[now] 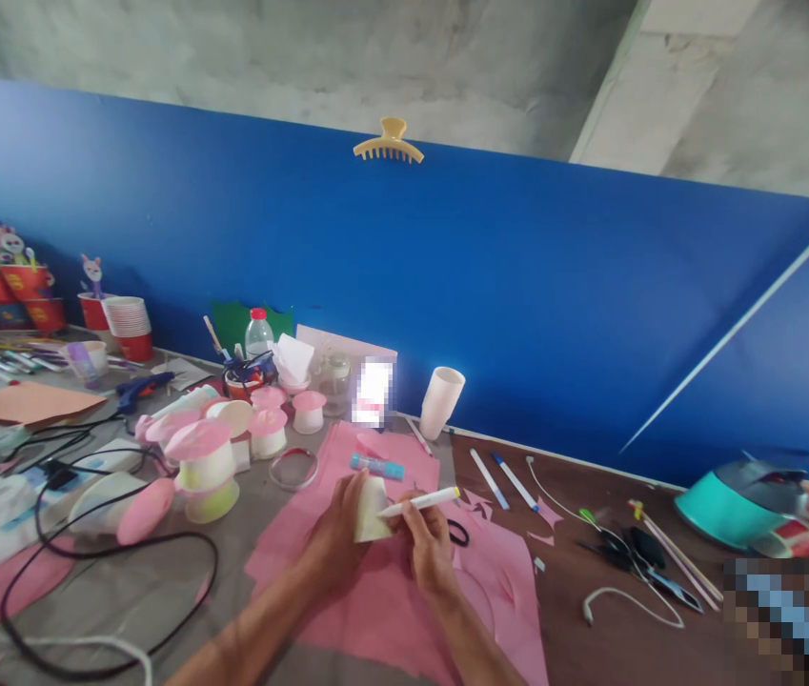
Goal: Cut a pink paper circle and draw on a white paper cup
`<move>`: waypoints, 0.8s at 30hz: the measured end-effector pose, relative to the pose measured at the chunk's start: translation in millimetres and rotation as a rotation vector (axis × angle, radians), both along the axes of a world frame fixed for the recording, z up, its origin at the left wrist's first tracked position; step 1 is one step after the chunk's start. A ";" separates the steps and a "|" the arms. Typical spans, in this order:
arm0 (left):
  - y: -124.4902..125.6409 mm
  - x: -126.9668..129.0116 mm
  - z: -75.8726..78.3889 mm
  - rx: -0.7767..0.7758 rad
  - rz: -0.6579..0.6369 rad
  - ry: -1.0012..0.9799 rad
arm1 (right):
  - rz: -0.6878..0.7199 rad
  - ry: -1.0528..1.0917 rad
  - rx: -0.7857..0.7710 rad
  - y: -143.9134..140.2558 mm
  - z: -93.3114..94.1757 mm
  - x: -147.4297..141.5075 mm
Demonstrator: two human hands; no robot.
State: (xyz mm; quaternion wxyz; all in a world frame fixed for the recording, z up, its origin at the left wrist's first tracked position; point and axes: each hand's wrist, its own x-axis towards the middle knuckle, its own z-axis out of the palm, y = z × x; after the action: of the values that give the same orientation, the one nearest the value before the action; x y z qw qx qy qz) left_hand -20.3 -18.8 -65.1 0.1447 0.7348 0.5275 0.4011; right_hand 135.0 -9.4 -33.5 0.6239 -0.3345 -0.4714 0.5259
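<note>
My left hand (pixel 341 534) is closed around a small paper cup (pixel 374 512) tinted pale yellow, above the pink paper (pixel 375 610). In my right hand (pixel 431 550) is a white marker (pixel 422 501) with a yellow end; its other end points at the cup's side. Whether the tip touches the cup I cannot tell. Just beyond the hands lies a light blue glue stick (pixel 377 466). Scissors with a black handle (pixel 458 533) lie to the right of my right hand, partly hidden.
Pink-topped paper cups (pixel 268 433) and a black cable (pixel 214 562) are on the left. A white cup (pixel 441 402) stands at the back by the blue partition (pixel 518 314). Two markers (pixel 516 483), a white cord (pixel 633 593) and a teal container (pixel 725 505) lie to the right.
</note>
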 end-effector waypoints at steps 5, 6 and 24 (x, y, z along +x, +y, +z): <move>1.2 1.1 -2.0 0.029 0.013 0.036 | 0.011 0.000 0.021 0.7 3.0 -0.7; 1.4 1.3 -2.5 0.034 0.012 0.037 | 0.011 -0.005 0.024 0.8 3.3 -0.9; 0.3 1.5 -2.6 0.032 -0.002 0.008 | 0.032 -0.047 0.001 -1.1 3.0 0.5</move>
State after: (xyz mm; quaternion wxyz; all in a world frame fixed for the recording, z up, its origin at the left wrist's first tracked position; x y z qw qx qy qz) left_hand -18.8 -18.5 -67.8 0.1313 0.7389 0.5209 0.4066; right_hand 135.5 -10.5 -30.5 0.6043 -0.3388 -0.4915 0.5277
